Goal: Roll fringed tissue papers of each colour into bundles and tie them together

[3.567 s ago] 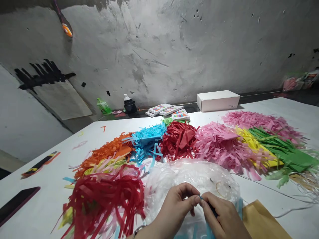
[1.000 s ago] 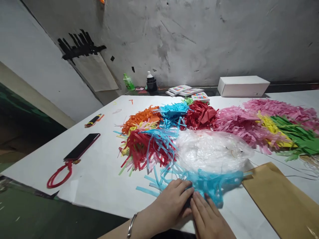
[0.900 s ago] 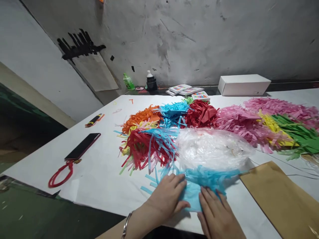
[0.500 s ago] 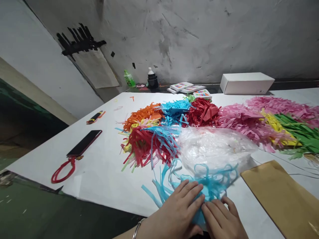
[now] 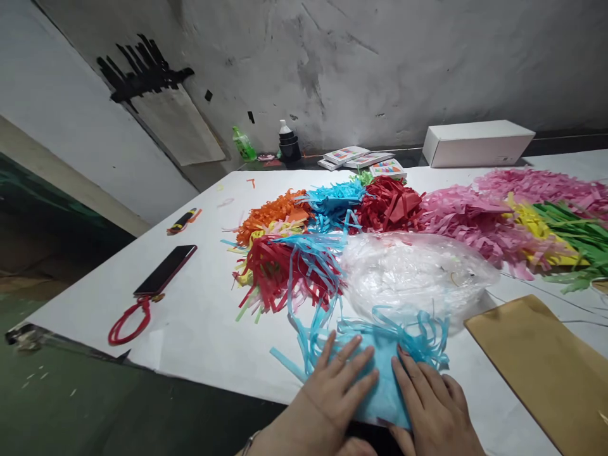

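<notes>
Lying flat on the blue paper [image 5: 387,392], the left hand [image 5: 335,392] has spread fingers, a wide grip; the right hand [image 5: 430,399] touches it too, fingers extended and close together, grip not closed. This paper is on the counter [image 5: 213,329], just before the plastic bag [image 5: 413,272].

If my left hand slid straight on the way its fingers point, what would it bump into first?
Probably the loose blue strips just ahead of your left hand, then maybe the clear plastic bag behind them. Depth is hard to judge here.
</notes>
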Motion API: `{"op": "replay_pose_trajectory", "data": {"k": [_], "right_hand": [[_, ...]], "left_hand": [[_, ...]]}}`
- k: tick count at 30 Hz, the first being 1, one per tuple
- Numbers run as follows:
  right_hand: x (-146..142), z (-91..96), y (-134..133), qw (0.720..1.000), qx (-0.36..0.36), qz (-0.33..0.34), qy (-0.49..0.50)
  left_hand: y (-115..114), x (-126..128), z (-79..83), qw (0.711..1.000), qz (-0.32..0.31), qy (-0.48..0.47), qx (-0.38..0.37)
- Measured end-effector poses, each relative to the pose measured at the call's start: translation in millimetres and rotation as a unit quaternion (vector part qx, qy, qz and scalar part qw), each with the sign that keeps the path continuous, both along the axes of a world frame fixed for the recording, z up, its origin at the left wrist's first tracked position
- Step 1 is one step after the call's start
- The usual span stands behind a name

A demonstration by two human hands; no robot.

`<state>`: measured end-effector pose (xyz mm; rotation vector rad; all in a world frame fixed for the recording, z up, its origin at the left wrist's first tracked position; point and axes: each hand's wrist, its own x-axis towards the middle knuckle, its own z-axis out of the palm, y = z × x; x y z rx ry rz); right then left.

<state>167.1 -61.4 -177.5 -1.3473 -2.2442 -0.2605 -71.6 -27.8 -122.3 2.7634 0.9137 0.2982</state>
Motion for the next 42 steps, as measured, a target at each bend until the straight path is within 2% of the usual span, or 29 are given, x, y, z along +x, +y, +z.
{"op": "replay_pose_trajectory", "data": {"k": [2,5,8,12,15,17,19,20,21,22,24,27,31,34,37,42], "right_hand": [[1,1.7,1,0.999,0.013,0.008,-0.034],[7,1.5,2,0.997,0.046,-0.004,-0.057],[27,-4.5,2,0.994,0.072,-0.035,-0.074],[69,-8.3,3,0.982,0.088,-0.139,-0.095],[82,7.9,2,0.961,0.111,-0.247,-0.061],[69,25.0,1,0.965,0.133,-0.225,-0.024],[42,38.1,2,0.993,0.111,-0.025,-0.005],[27,40.9,3,0.992,0.108,0.064,-0.002],[13,40.8,4,0.986,0.102,0.129,-0.005],[2,38.3,6,0.984,0.092,0.152,0.005],[-9,29.2,9,0.984,0.082,0.145,0.054],[0,20.8,11,0.984,0.064,0.142,0.086],[20,29.8,13,0.984,0.010,0.158,0.079],[17,34.2,13,0.985,-0.020,0.121,0.123],[6,30.8,15,0.985,-0.023,0.072,0.155],[-7,20.1,21,0.990,-0.034,0.017,0.138]], "left_hand": [[-4,8,-0.2,0.999,-0.018,0.001,-0.027],[-3,13,-2.0,0.999,0.021,-0.003,-0.039],[-1,14,-4.1,0.999,0.032,-0.005,-0.030],[-2,14,-7.9,0.999,0.039,0.000,-0.015],[-3,16,-12.0,0.999,0.045,0.004,-0.001],[-3,17,-14.2,0.999,0.045,0.003,0.008],[-3,18,-14.7,0.999,0.046,-0.002,0.016],[-2,19,-14.3,0.999,0.046,-0.004,0.019],[-2,19,-13.4,0.999,0.046,-0.006,0.023],[-2,18,-12.3,0.999,0.045,-0.009,0.026],[-3,16,-9.6,0.999,0.039,-0.013,0.033],[-6,11,-5.5,0.999,0.031,-0.018,0.041],[-7,10,-0.5,0.998,0.037,-0.046,0.020],[-3,16,0.8,0.993,0.065,-0.093,-0.033],[4,24,-2.9,0.982,0.115,-0.133,-0.075],[11,34,-10.5,0.968,0.179,-0.144,-0.099]]}}
